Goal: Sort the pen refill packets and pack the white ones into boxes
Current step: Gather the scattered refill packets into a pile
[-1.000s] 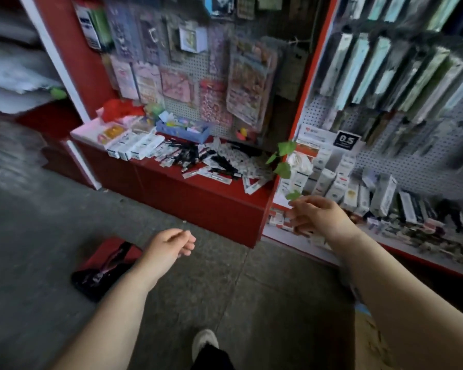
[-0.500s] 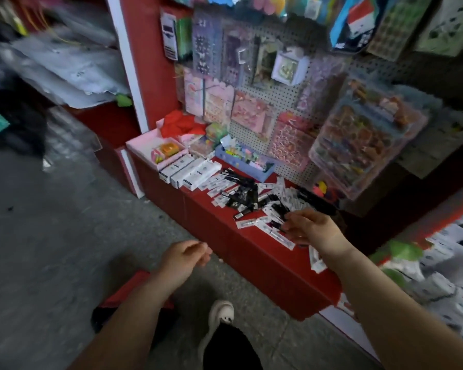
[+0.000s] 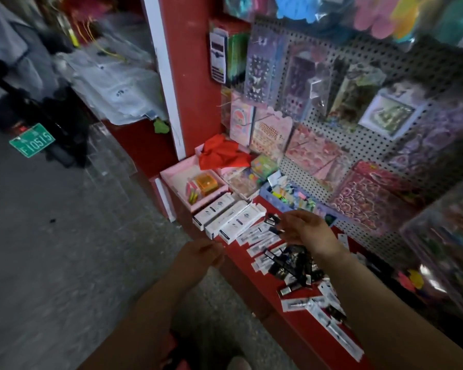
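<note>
a: red shelving is seen on the right, with a red counter ledge (image 3: 238,260) set against a pegboard (image 3: 358,145) hung with sticker packs. grey paving (image 3: 64,263) is seen to the left, and a green number plate (image 3: 32,140) farther off.

b: what is laid out on the ledge?

a: three white boxes (image 3: 229,218) are lined up side by side just beyond the fingertips of the right hand (image 3: 305,232). white refill packets (image 3: 261,235) are scattered below those fingertips, and black refill packets (image 3: 292,263) are heaped under the wrist. a pink tray (image 3: 175,168) is set behind the boxes.

b: how is the right hand held?

a: it is held above the ledge with its fingers curled downward. a dark packet end is seen by the fingertips, but whether it is pinched cannot be told.

b: and the left hand (image 3: 198,256)?

a: it is held off the ledge, beside its edge and over the paving, with its fingers loosely curled and nothing held. the white boxes lie just beyond it, to its right.
</note>
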A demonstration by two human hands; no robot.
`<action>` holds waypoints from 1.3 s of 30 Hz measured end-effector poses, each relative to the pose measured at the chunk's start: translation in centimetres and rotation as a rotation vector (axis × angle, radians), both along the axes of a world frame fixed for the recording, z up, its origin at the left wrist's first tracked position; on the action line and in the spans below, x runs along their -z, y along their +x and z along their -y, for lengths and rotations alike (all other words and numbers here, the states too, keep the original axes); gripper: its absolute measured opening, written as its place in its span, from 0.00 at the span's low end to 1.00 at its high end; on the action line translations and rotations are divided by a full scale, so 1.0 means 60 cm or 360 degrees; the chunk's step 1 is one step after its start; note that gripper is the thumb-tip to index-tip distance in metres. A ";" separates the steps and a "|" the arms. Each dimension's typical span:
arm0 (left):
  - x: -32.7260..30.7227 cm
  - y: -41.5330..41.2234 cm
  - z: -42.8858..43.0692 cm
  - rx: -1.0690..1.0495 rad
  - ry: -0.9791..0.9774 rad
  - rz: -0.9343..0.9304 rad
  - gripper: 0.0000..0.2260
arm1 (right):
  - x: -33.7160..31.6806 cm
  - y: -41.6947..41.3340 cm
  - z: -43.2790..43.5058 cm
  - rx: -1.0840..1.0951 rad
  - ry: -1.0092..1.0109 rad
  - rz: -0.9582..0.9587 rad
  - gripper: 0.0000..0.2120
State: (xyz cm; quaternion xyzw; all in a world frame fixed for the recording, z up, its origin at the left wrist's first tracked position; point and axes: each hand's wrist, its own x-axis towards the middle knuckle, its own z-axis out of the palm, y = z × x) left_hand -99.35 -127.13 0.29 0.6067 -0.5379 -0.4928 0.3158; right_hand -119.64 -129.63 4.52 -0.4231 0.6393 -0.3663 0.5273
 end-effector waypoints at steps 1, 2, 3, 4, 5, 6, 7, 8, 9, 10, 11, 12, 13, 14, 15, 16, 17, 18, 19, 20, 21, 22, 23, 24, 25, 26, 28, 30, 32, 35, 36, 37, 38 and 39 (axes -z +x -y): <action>-0.001 0.006 0.020 0.0001 0.0008 0.0026 0.16 | 0.000 0.004 0.021 -0.0006 0.0007 0.0000 0.12; 0.000 0.012 0.037 0.0000 0.0034 0.0040 0.16 | 0.003 0.008 0.038 -0.0009 0.0021 0.0013 0.11; 0.003 0.018 0.054 -0.0007 0.0085 0.0040 0.15 | 0.006 0.012 0.054 -0.0015 0.0042 0.0024 0.11; 0.004 0.024 0.072 -0.0012 0.0138 0.0025 0.14 | 0.011 0.015 0.068 -0.0021 0.0064 0.0032 0.11; 0.004 0.030 0.090 -0.0002 0.0173 0.0028 0.14 | 0.017 0.020 0.081 -0.0015 0.0085 0.0041 0.10; 0.005 0.038 0.110 0.0030 0.0179 0.0053 0.14 | 0.023 0.025 0.095 0.0004 0.0104 0.0048 0.10; 0.005 0.046 0.132 0.0079 0.0174 0.0091 0.15 | 0.030 0.032 0.111 0.0034 0.0123 0.0051 0.10; 0.004 0.055 0.154 0.0135 0.0161 0.0121 0.14 | 0.036 0.038 0.127 0.0071 0.0144 0.0051 0.10; 0.005 0.064 0.178 0.0174 0.0147 0.0128 0.14 | 0.041 0.046 0.144 0.0111 0.0158 0.0051 0.10; 0.009 0.072 0.203 0.0192 0.0159 0.0102 0.12 | 0.046 0.054 0.161 0.0156 0.0161 0.0053 0.10; 0.013 0.081 0.231 0.0219 0.0198 0.0065 0.11 | 0.051 0.063 0.178 0.0212 0.0158 0.0055 0.10; 0.015 0.089 0.261 0.0265 0.0233 0.0030 0.09 | 0.057 0.073 0.194 0.0284 0.0150 0.0049 0.10; 0.020 0.097 0.291 0.0336 0.0242 0.0019 0.09 | 0.063 0.084 0.207 0.0371 0.0141 0.0038 0.10; 0.027 0.105 0.322 0.0431 0.0229 0.0033 0.09 | 0.070 0.097 0.220 0.0478 0.0139 0.0036 0.10; 0.035 0.113 0.352 0.0537 0.0203 0.0057 0.10 | 0.077 0.111 0.231 0.0594 0.0146 0.0041 0.10; 0.039 0.119 0.377 0.0646 0.0190 0.0080 0.10 | 0.081 0.125 0.238 0.0703 0.0163 0.0046 0.11; 0.041 0.123 0.399 0.0744 0.0193 0.0087 0.11 | 0.082 0.137 0.242 0.0804 0.0178 0.0048 0.12; 0.044 0.125 0.416 0.0828 0.0214 0.0075 0.10 | 0.082 0.148 0.243 0.0903 0.0180 0.0048 0.13; 0.048 0.126 0.430 0.0896 0.0234 0.0063 0.10 | 0.081 0.156 0.243 0.0993 0.0170 0.0046 0.14; 0.051 0.124 0.439 0.0959 0.0245 0.0062 0.10 | 0.080 0.161 0.239 0.1084 0.0156 0.0041 0.14; 0.053 0.119 0.445 0.1011 0.0258 0.0057 0.10 | 0.079 0.162 0.233 0.1179 0.0144 0.0036 0.14; 0.056 0.111 0.447 0.1047 0.0271 0.0031 0.11 | 0.080 0.161 0.225 0.1282 0.0136 0.0036 0.13; 0.059 0.100 0.446 0.1075 0.0294 0.0007 0.12 | 0.083 0.156 0.216 0.1384 0.0133 0.0045 0.13; 0.062 0.087 0.444 0.1102 0.0322 0.0000 0.12 | 0.088 0.148 0.206 0.1465 0.0140 0.0062 0.12; 0.065 0.072 0.440 0.1128 0.0345 0.0010 0.12 | 0.093 0.138 0.195 0.1524 0.0153 0.0080 0.11; 0.070 0.055 0.434 0.1157 0.0354 0.0021 0.13 | 0.099 0.124 0.184 0.1567 0.0163 0.0098 0.10; 0.081 0.012 0.416 0.1226 0.0344 0.0035 0.13 | 0.113 0.084 0.159 0.1619 0.0176 0.0118 0.10; 0.097 -0.030 0.391 0.1268 0.0334 0.0076 0.14 | 0.130 0.038 0.136 0.1660 0.0185 0.0146 0.09; 0.121 -0.075 0.360 0.1290 0.0316 0.0155 0.15 | 0.152 -0.017 0.116 0.1673 0.0195 0.0208 0.09; 0.161 -0.140 0.319 0.1311 0.0315 0.0261 0.15 | 0.195 -0.090 0.099 0.1578 0.0250 0.0282 0.10; 0.177 -0.159 0.311 0.1310 0.0304 0.0288 0.14 | 0.213 -0.112 0.096 0.1547 0.0253 0.0289 0.10; 0.192 -0.173 0.308 0.1314 0.0284 0.0318 0.13 | 0.229 -0.132 0.094 0.1528 0.0261 0.0279 0.10; 0.210 -0.184 0.310 0.1337 0.0249 0.0364 0.13 | 0.248 -0.151 0.093 0.1523 0.0269 0.0252 0.09; 0.232 -0.190 0.315 0.1372 0.0196 0.0424 0.12 | 0.269 -0.168 0.092 0.1539 0.0270 0.0218 0.09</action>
